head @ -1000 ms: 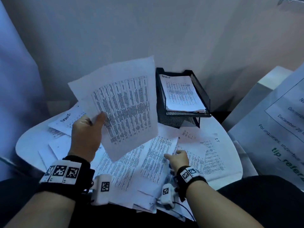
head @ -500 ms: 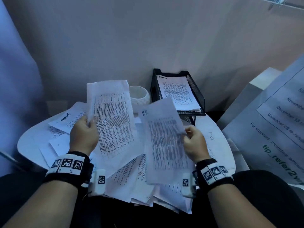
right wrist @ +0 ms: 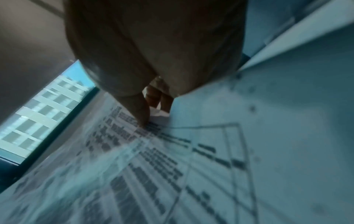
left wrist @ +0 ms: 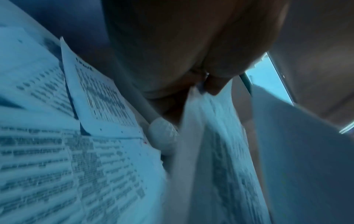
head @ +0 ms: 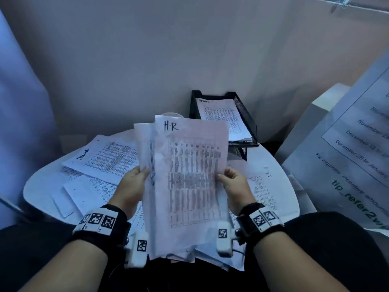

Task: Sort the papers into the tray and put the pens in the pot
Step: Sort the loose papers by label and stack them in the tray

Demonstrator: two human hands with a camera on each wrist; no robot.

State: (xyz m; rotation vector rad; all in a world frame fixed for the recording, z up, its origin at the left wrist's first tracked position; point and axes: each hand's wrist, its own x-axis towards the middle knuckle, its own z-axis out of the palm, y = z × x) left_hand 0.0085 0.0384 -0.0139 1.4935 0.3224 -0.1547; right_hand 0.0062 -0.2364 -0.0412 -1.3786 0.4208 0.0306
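Both hands hold up a small stack of printed sheets (head: 189,175) above the table; the front sheet is headed "H.R". My left hand (head: 132,184) pinches the stack's left edge, and my right hand (head: 233,184) pinches the right edge. In the left wrist view the fingers (left wrist: 210,84) clamp the paper edge (left wrist: 216,136). The right thumb (right wrist: 138,112) presses on the printed sheet (right wrist: 153,166). A black mesh tray (head: 248,121) with papers in it stands at the back right. The white pot (head: 170,114) is almost hidden behind the stack. No pens are visible.
Loose printed sheets (head: 105,157) cover the round white table (head: 282,171), left and right of the held stack. A large printed notice (head: 347,161) leans at the right. A plain wall stands close behind the tray.
The right hand lifted a sheet from the table and brought it against the left hand's sheet. The two sheets now form one stack held by both hands in the middle.
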